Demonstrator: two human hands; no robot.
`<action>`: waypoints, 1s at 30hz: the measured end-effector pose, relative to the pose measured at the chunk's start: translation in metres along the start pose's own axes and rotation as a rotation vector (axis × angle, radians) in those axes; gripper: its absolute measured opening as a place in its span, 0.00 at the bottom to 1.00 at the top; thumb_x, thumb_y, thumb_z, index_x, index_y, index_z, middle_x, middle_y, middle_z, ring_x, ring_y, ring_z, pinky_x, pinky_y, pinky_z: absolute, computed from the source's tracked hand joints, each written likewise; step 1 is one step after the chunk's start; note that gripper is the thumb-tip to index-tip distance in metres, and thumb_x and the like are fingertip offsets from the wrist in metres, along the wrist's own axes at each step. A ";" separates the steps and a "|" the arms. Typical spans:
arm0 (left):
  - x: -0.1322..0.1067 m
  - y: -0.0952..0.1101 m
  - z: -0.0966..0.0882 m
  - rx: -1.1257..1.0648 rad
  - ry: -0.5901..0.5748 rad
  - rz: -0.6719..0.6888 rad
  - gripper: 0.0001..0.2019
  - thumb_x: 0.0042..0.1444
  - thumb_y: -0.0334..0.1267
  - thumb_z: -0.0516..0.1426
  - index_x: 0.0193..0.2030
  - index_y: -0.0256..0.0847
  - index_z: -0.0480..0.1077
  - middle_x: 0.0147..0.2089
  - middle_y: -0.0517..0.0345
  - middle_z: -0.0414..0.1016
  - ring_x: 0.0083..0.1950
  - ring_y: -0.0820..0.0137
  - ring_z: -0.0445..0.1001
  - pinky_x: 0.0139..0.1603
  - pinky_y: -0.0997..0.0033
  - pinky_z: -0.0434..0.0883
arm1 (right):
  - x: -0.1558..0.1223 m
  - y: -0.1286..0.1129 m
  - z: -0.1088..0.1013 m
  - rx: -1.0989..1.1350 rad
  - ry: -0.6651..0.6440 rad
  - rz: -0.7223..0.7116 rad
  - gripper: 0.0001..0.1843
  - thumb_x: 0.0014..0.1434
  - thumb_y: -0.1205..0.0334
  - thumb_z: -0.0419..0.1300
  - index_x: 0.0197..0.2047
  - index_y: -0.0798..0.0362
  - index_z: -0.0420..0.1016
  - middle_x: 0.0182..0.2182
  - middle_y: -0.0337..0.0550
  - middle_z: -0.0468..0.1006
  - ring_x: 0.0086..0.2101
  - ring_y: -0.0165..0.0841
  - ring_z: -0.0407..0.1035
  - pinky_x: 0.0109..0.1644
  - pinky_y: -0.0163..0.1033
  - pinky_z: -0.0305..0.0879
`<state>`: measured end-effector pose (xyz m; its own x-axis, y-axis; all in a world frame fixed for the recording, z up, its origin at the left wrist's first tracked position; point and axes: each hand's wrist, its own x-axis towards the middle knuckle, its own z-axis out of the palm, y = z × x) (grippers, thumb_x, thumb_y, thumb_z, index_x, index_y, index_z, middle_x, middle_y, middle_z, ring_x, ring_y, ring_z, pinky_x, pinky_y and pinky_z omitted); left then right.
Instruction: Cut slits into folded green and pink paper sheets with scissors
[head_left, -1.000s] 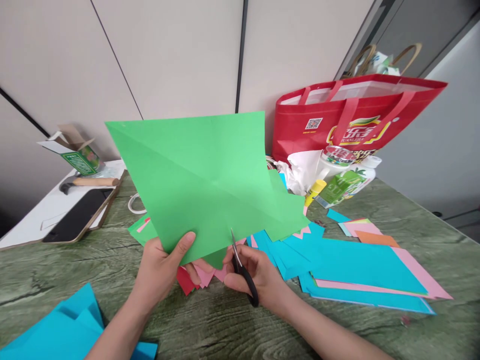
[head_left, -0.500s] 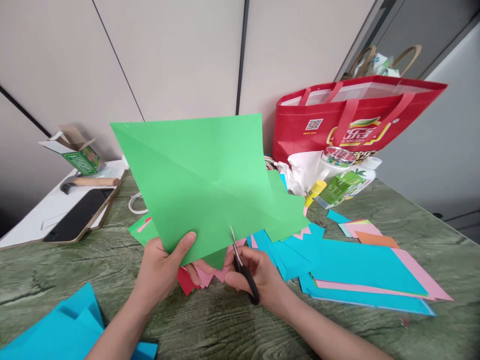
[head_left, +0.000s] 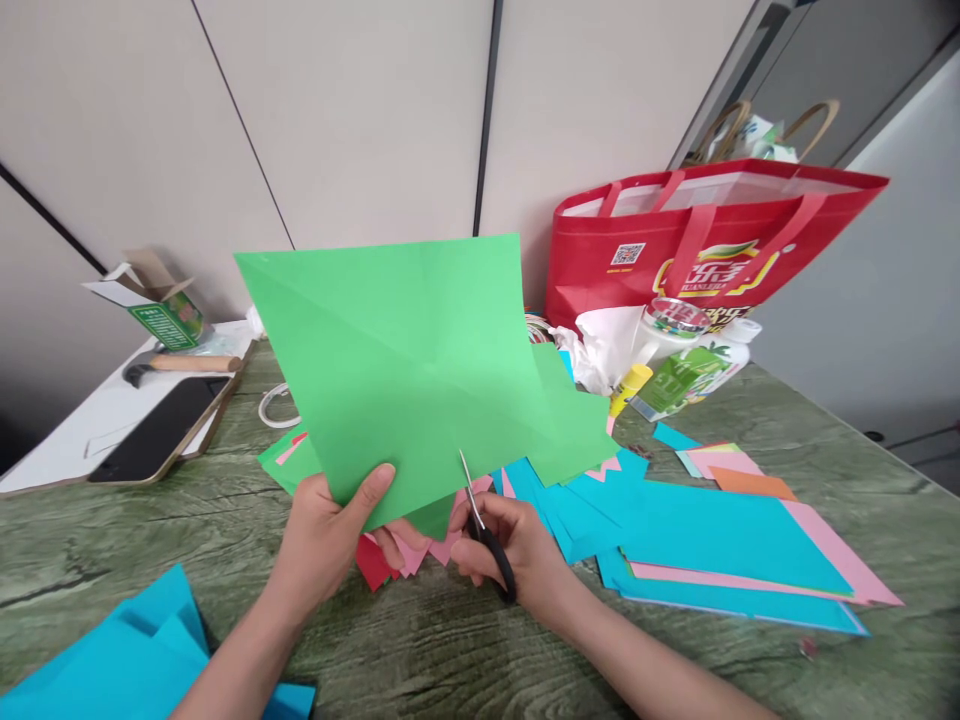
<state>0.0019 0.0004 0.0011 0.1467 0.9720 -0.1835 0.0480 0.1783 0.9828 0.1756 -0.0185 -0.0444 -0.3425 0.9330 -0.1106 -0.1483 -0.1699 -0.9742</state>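
A large green sheet of paper (head_left: 405,350) is held up off the table, faint creases crossing its face. My left hand (head_left: 330,530) pinches its lower left corner, thumb in front and the other fingers behind. In my right hand (head_left: 517,550) are black-handled scissors (head_left: 491,550), my fingers in the handle loops. Their metal blades point up and meet the sheet's lower edge; one blade lies in front of the paper. Behind and below the sheet lie green paper pieces (head_left: 577,430) and pink zigzag-edged scraps (head_left: 411,556).
Blue paper sheets (head_left: 735,530) are piled at right, folded blue paper (head_left: 112,650) at lower left. A red bag (head_left: 600,260), glue stick (head_left: 630,388) and green carton (head_left: 679,380) stand at back right. At left are a phone (head_left: 161,430), hammer (head_left: 187,363) and tape roll (head_left: 277,405).
The green sheet's upper left corner has shifted slightly right and down. Both hands keep nearly the same place and grip, and the scissors have hardly moved.
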 end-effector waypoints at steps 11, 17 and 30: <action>-0.003 -0.002 0.002 -0.035 -0.051 -0.015 0.19 0.51 0.44 0.54 0.14 0.38 0.72 0.16 0.53 0.75 0.13 0.66 0.70 0.12 0.70 0.67 | 0.002 0.000 -0.004 0.010 -0.044 -0.005 0.22 0.41 0.49 0.65 0.32 0.56 0.66 0.22 0.36 0.66 0.23 0.27 0.57 0.26 0.33 0.54; -0.003 -0.006 0.003 -0.003 -0.067 -0.016 0.19 0.52 0.44 0.53 0.15 0.37 0.73 0.17 0.53 0.76 0.14 0.66 0.71 0.14 0.70 0.69 | -0.003 -0.005 -0.003 0.006 -0.027 0.013 0.24 0.38 0.45 0.65 0.31 0.56 0.66 0.21 0.36 0.64 0.23 0.27 0.56 0.26 0.33 0.52; -0.002 -0.006 0.007 -0.170 0.120 0.087 0.16 0.48 0.42 0.57 0.15 0.36 0.71 0.15 0.53 0.74 0.13 0.64 0.71 0.15 0.67 0.69 | -0.043 -0.037 -0.047 -0.443 -0.075 0.012 0.12 0.48 0.55 0.62 0.30 0.54 0.66 0.27 0.41 0.74 0.28 0.32 0.67 0.32 0.36 0.62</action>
<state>0.0082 -0.0041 -0.0046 0.0235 0.9943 -0.1037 -0.1282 0.1059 0.9861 0.2391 -0.0375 -0.0130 -0.4103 0.9036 -0.1233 0.2618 -0.0128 -0.9650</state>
